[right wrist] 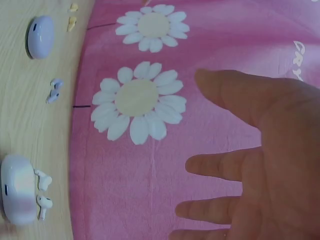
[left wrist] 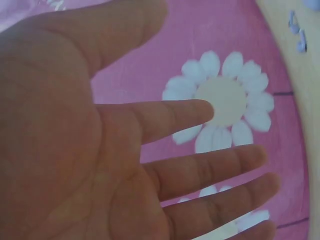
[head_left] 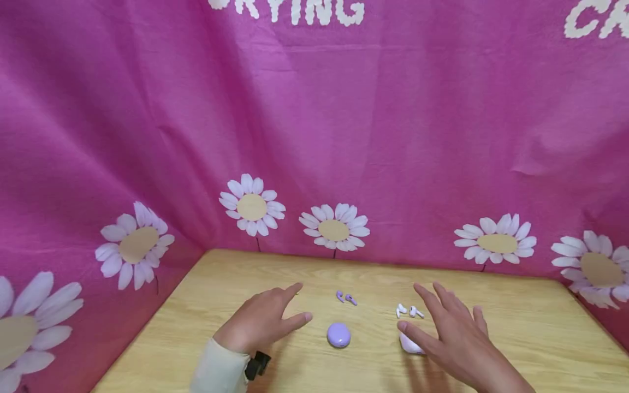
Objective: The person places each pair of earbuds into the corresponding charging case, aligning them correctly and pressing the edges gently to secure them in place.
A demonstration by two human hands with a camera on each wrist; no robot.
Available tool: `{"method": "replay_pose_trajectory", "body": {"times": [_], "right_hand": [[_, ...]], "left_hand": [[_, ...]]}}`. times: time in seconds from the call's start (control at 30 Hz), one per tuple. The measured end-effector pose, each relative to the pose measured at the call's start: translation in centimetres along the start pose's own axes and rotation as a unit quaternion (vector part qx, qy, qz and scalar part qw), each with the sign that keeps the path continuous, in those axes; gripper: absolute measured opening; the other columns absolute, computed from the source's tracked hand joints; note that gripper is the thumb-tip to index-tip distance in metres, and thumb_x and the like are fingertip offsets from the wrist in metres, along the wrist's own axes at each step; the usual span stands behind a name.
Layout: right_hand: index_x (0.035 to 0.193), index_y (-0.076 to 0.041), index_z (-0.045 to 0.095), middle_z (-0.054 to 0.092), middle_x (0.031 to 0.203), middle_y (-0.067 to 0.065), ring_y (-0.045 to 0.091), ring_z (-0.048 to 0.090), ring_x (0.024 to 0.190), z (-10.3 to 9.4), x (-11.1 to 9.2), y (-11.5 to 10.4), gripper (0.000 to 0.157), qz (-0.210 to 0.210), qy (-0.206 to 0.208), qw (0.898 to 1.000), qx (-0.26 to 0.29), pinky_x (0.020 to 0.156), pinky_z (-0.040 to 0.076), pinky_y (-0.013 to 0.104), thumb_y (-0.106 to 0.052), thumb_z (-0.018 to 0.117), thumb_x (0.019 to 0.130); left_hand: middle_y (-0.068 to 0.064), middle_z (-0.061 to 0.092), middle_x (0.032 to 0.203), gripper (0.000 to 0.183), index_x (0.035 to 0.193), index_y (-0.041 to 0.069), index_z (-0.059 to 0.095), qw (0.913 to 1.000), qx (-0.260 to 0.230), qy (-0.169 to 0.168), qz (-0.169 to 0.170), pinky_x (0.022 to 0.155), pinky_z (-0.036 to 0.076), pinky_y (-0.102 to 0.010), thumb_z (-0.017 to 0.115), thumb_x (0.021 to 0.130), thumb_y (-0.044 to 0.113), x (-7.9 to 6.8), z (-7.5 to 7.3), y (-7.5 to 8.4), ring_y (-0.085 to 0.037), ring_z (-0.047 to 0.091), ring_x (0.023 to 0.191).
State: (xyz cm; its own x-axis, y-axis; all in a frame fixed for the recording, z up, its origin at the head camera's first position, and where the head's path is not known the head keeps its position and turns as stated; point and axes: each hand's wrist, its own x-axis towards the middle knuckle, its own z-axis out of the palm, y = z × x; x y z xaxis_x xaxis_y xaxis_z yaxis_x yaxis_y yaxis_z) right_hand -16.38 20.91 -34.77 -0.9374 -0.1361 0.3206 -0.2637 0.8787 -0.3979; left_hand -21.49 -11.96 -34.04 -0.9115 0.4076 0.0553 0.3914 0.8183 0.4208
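My left hand (head_left: 265, 319) hovers over the left part of the table, thumb and index finger spread, holding nothing. To its right sits a rounded purple earbud case (head_left: 339, 335), closed, with two purple earbuds (head_left: 350, 299) lying behind it. My right hand (head_left: 454, 335) is raised at the right with its fingers spread and nothing in it. Its thumb overlaps a glossy white earbud case (head_left: 410, 345) in the head view; the right wrist view shows that case (right wrist: 19, 190) whole and closed. Two white earbuds (head_left: 414, 311) lie just behind it.
Two yellow earbuds (right wrist: 72, 23) lie on the wooden table (head_left: 373, 371), mostly hidden behind my left hand in the head view. A pink cloth (head_left: 393, 136) printed with daisies and white letters hangs along the back and sides. A black strap (head_left: 257, 365) is on my left wrist.
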Motion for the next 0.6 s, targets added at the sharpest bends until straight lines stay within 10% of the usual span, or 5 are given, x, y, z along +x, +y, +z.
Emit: {"method": "replay_pose_trajectory", "body": {"times": [0.4, 0.6], "right_hand": [[0.139, -0.012, 0.049, 0.05, 0.136, 0.02, 0.045, 0.049, 0.118, 1.0, 0.0, -1.1, 0.066, -0.051, 0.0, 0.999, 0.019, 0.091, 0.038, 0.065, -0.047, 0.067, 0.087], [0.137, -0.011, 0.051, 0.055, 0.133, 0.007, 0.029, 0.053, 0.119, 1.8, 0.7, -2.4, 0.06, -0.038, -0.035, 0.993, 0.107, 0.092, 0.047, 0.05, -0.048, 0.063, 0.09]], "left_hand": [[-0.004, 0.064, 0.118, 0.055, 0.137, 0.013, 0.052, 0.9973, -0.032, 0.016, -0.064, 0.097, 0.046, -0.046, 0.061, 0.092, 0.043, -1.2, -2.0, -2.7, -0.023, 0.058, 0.109], [-0.011, 0.063, 0.122, 0.055, 0.136, 0.012, 0.053, 0.994, -0.069, -0.032, -0.079, 0.093, 0.048, -0.05, 0.06, 0.092, 0.044, -0.5, -1.2, -4.9, -0.03, 0.059, 0.111]]}}
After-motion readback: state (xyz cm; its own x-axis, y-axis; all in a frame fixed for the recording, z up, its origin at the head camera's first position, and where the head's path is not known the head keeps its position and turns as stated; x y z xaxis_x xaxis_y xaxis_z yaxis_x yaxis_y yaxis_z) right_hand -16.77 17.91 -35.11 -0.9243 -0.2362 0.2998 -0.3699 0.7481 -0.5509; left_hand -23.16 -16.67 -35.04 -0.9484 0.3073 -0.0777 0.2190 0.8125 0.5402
